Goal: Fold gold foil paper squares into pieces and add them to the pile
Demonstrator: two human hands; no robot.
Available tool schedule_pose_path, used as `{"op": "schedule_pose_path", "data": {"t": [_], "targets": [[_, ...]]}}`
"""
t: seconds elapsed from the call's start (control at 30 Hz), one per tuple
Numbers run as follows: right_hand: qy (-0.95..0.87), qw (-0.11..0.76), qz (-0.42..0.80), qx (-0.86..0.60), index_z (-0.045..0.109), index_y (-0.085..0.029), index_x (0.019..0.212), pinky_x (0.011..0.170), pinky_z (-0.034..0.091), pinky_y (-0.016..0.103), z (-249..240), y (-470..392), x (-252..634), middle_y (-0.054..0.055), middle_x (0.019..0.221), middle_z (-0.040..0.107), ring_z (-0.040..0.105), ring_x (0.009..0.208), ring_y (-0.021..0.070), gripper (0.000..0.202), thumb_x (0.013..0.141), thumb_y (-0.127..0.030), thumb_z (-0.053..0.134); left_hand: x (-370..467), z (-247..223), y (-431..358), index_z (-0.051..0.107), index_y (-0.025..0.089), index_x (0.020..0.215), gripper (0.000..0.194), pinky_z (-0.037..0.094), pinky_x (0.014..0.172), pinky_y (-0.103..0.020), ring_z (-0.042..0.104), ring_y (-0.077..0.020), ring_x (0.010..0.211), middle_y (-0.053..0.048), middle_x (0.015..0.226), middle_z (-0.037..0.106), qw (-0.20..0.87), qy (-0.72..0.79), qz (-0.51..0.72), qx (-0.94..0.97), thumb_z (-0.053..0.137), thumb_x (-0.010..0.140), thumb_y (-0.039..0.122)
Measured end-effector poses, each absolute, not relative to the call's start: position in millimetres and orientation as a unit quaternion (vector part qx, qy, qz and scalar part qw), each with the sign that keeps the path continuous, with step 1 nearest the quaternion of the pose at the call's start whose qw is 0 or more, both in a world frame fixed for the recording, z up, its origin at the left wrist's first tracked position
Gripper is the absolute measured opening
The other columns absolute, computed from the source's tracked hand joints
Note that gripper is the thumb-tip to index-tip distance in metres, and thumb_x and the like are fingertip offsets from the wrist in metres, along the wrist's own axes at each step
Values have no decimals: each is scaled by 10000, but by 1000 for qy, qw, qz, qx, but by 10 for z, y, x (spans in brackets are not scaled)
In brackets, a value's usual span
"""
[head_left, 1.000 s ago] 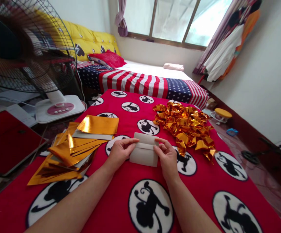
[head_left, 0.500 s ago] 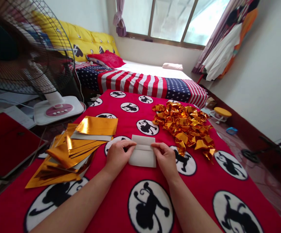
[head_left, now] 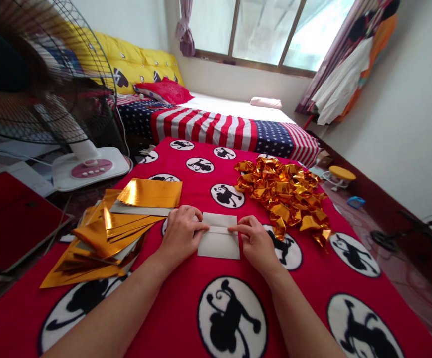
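A whitish sheet of paper (head_left: 219,244), its pale side up, lies on the red cloth with a raised crease across its upper middle. At the left end of that crease my left hand (head_left: 181,229) presses with its fingertips, fingers bent together. My right hand (head_left: 256,242) is closed the same way, its index fingertip on the crease's right end. Gold foil sheets (head_left: 151,193) are stacked loosely left of my left hand, some showing pale backs. Many folded gold foil pieces (head_left: 286,191) are heaped beyond my right hand.
The red cloth (head_left: 171,318) with monkey prints covers the surface. A fan (head_left: 89,166) stands at the left, its blades blurred. Behind is a bed (head_left: 216,128) with a striped and starred cover. A yellow stool (head_left: 342,173) is on the floor at right.
The paper's upper flap now looks flatter, and the crease sits slightly lower. Both hands have shifted their fingers, with the index fingertips now pointing inward along the crease.
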State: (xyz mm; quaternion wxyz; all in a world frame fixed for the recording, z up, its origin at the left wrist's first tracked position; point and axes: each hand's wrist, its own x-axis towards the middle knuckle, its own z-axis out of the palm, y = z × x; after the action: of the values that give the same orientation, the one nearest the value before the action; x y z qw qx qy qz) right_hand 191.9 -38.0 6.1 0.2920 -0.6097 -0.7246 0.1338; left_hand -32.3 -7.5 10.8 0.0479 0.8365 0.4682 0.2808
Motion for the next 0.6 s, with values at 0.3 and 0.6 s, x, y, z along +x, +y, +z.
{"op": "schedule_pose_path", "data": {"t": [0.3, 0.6], "targets": [[-773, 280, 129, -554, 729, -279, 889, 770, 480, 278, 127, -422, 2094, 21, 982, 580, 588, 888, 164, 258, 775, -78, 614, -463, 96, 25, 760, 283, 898, 330, 425, 810, -331, 595, -177, 900, -19, 890, 686, 130, 365, 264, 883, 565, 765, 51], [-817, 286, 157, -475, 715, -321, 1024, 885, 491, 377, 190, -470, 2166, 44, 1152, 575, 560, 1062, 225, 365, 703, -152, 752, -557, 214, 37, 743, 319, 1002, 415, 429, 924, -315, 596, -188, 989, -5, 1019, 676, 210, 362, 222, 881, 600, 689, 87]]}}
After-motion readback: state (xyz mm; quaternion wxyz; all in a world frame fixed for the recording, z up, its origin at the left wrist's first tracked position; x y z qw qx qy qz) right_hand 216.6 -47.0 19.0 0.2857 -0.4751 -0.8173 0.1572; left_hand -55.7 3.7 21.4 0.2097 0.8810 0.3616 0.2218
